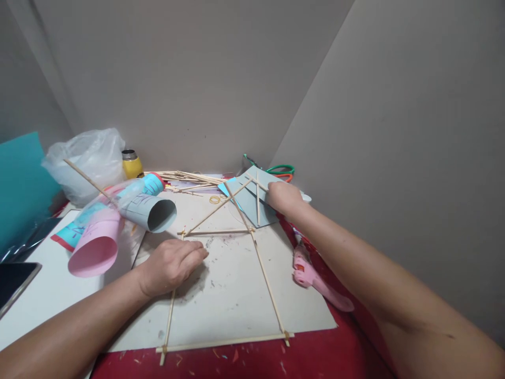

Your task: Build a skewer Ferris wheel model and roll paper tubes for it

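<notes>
A frame of thin wooden sticks lies on a grey board, tied at its joints. My left hand rests palm down on the frame's left stick, fingers together and lying flat. My right hand reaches to the far end of the frame, its fingers curled on a light blue paper sheet that lies under the top sticks. What those fingers grip beyond the paper is hidden.
Rolled pink and blue paper tubes lie at the left, with a plastic bag and a yellow bottle behind. Several loose sticks lie by the wall. A pink glue gun lies at the right. A phone sits far left.
</notes>
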The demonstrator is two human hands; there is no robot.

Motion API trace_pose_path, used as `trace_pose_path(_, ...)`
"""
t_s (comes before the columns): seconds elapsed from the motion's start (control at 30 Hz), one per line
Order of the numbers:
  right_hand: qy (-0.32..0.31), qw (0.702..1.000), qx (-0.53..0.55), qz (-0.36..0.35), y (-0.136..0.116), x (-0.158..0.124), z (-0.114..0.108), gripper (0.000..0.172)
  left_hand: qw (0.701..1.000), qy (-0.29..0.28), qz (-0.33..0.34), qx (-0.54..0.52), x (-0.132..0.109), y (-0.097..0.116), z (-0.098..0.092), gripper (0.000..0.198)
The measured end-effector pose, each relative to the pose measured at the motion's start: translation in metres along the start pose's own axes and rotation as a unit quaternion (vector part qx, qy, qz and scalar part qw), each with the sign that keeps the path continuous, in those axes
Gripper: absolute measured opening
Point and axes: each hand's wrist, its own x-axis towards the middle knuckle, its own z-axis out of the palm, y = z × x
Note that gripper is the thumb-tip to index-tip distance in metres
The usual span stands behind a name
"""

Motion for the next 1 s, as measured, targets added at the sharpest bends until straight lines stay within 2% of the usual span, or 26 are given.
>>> trace_pose_path(0.17, 0.016, 0.998, 0.052, 0.035, 0.008, 0.003, -0.006, 0.025, 0.999, -0.030, 0.004, 0.019, 0.003, 0.001, 0.000, 0.036)
trace_pose_path(0.27, 0.048, 0.993, 0.098, 0.055, 0.020, -0.011, -0.019, 0.018, 0.999, -0.021, 0.017, 0.032, 0.003, 0.001, 0.000, 0.036)
trace_pose_path(0.43, 0.118, 0.972, 0.199, 0.042, 0.044, -0.071, -0.046, 0.008, 1.000, -0.017, 0.015, 0.020, -0.002, -0.001, -0.001, 0.010)
trace_pose_path(0.53, 0.145, 0.952, 0.268, 0.032, 0.049, -0.120, -0.057, 0.006, 1.000, 0.008, 0.008, 0.001, -0.003, -0.001, -0.001, 0.026)
trace_pose_path(0.6, 0.163, 0.931, 0.328, -0.005, 0.048, -0.151, -0.064, 0.008, 0.999, 0.028, -0.022, -0.022, 0.003, 0.004, -0.003, 0.032)
trace_pose_path(0.7, 0.170, 0.905, 0.381, -0.086, 0.039, -0.191, -0.072, 0.012, 0.989, 0.023, -0.121, -0.086, 0.023, 0.023, -0.016, 0.028)
trace_pose_path(0.77, 0.148, 0.895, 0.401, -0.129, 0.030, -0.210, -0.077, 0.014, 0.971, -0.008, -0.178, -0.157, 0.042, 0.044, -0.029, 0.031)
trace_pose_path(0.8, 0.137, 0.889, 0.410, -0.148, 0.025, -0.218, -0.078, 0.015, 0.957, -0.042, -0.197, -0.208, 0.051, 0.055, -0.036, 0.034)
trace_pose_path(0.87, 0.125, 0.879, 0.421, -0.186, 0.015, -0.227, -0.078, 0.014, 0.929, -0.087, -0.236, -0.273, 0.067, 0.076, -0.051, 0.034)
trace_pose_path(1.0, 0.134, 0.846, 0.449, -0.255, -0.001, -0.234, -0.069, 0.013, 0.894, -0.110, -0.294, -0.320, 0.074, 0.103, -0.067, 0.043)
